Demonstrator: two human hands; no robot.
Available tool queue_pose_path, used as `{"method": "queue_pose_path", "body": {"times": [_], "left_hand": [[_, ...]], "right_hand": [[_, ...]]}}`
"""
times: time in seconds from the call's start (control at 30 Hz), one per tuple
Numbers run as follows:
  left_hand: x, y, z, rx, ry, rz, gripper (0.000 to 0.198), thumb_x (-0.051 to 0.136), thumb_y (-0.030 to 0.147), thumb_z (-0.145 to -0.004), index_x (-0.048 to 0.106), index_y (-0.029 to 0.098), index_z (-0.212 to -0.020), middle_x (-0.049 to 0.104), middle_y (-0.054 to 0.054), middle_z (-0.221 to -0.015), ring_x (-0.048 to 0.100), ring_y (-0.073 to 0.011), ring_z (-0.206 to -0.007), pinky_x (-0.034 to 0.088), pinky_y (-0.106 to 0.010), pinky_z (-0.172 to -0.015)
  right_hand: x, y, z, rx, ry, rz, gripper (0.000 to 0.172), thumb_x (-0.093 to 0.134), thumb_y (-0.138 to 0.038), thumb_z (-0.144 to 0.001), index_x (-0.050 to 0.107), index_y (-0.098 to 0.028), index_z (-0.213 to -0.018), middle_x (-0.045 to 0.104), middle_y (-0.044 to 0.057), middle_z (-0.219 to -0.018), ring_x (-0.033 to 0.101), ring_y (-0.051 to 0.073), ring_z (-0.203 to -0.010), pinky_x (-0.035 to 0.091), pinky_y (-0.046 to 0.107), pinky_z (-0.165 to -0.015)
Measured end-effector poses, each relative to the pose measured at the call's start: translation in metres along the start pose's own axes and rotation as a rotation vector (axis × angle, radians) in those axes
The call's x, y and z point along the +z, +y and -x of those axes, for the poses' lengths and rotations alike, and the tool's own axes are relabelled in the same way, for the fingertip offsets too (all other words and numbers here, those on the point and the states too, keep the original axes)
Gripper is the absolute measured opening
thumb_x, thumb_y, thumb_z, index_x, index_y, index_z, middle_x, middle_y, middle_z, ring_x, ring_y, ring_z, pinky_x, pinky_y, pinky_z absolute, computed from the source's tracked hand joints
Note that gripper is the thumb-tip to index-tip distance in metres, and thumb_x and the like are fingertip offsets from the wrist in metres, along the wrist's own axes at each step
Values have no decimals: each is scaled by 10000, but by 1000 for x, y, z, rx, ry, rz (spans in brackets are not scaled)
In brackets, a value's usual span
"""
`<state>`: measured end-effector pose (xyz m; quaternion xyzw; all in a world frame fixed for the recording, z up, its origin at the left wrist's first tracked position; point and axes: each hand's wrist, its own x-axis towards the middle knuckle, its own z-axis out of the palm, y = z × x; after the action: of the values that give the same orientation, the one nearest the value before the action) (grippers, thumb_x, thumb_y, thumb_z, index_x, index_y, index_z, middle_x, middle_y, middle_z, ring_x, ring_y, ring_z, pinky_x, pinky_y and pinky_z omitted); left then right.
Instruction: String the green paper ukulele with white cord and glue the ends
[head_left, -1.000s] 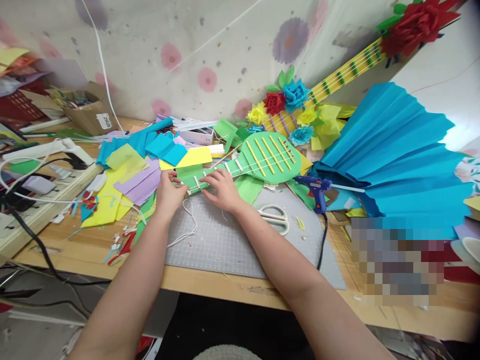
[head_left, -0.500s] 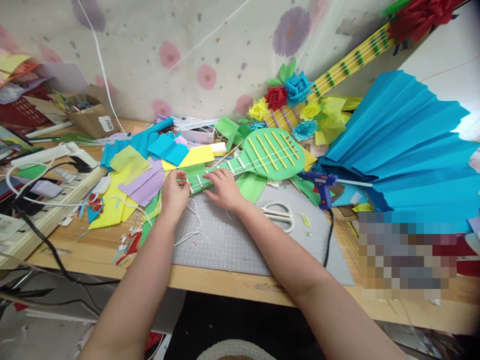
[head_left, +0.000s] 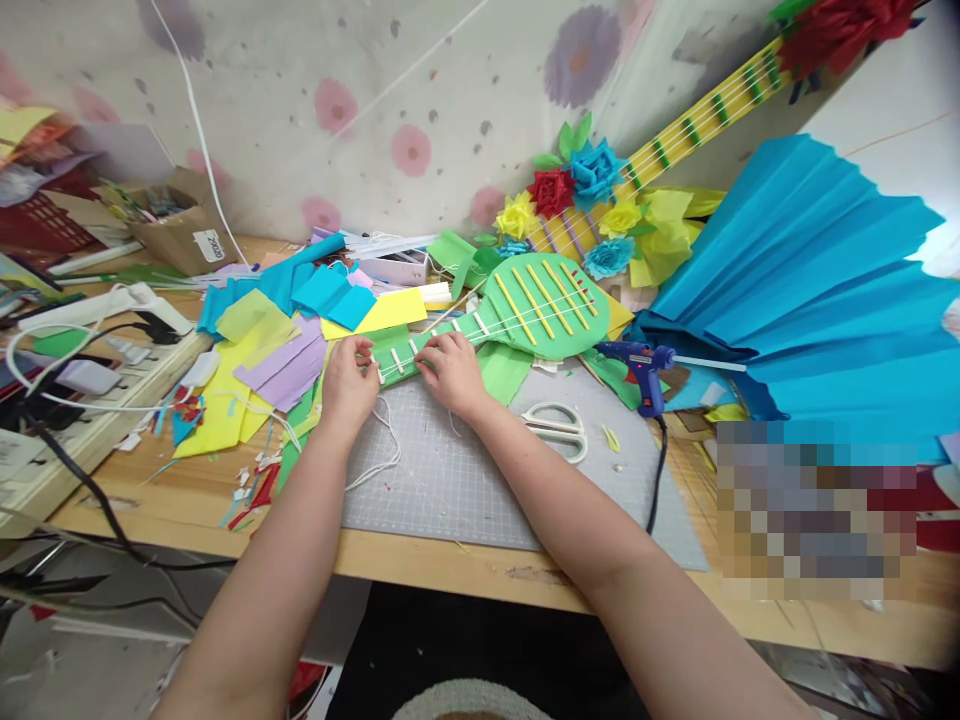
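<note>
We look out from a single camera on the person's head, set above the near edge of the bench (head_left: 465, 575) and facing forward and down across it. Both forearms (head_left: 277, 560) rise from the bottom of our view, so we see the left hand (head_left: 349, 388) and right hand (head_left: 454, 376) from above and behind, fairly near and around the middle. Our view is wide: it takes in the patterned backdrop (head_left: 450, 80) along the top, the red basket (head_left: 41, 222) at far left and the pleated blue paper (head_left: 810, 270) at far right.
</note>
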<state>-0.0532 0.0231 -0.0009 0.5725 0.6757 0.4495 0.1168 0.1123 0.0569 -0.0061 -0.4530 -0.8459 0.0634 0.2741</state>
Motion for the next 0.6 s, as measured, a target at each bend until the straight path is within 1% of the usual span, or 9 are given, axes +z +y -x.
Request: {"method": "queue_pose_path", "body": {"times": [0.13,0.27,0.43,0.6], "left_hand": [[0,-1,-1,7,-5,-26,254,553,75,-695,512,181,-922,565,-56,-949,599,-154,-782,515,-296,-697],[0,-1,-1,14,13,-39,234,540,77,-709,516,177,-919,566,-69,-981,601,-160,-804,516,-300,-713],[1,-1,0,33,-7,-71,231,529,74,-718,519,177,-924,576,-72,-993,607,-163,-812,521,-307,-732],[4,-3,1,51,-21,-150,225,519,69,-727,525,184,-920,592,-71,-979,610,-182,-848,517,-343,-801]], "right_hand": [[1,1,1,-24,44,-4,153,557,-228,-842,684,-185,-915,627,76,-1029,449,247,-1051,345,378,-944],[0,2,2,-25,90,4,173,555,-193,-819,676,-193,-942,617,78,-1037,442,248,-1057,345,382,-938],[1,5,2,38,89,21,224,520,-165,-829,699,-201,-958,620,89,-1034,441,261,-1054,351,399,-908],[1,6,2,48,79,17,250,513,-164,-831,694,-195,-1000,626,98,-1036,448,267,-1059,352,413,-914]]}}
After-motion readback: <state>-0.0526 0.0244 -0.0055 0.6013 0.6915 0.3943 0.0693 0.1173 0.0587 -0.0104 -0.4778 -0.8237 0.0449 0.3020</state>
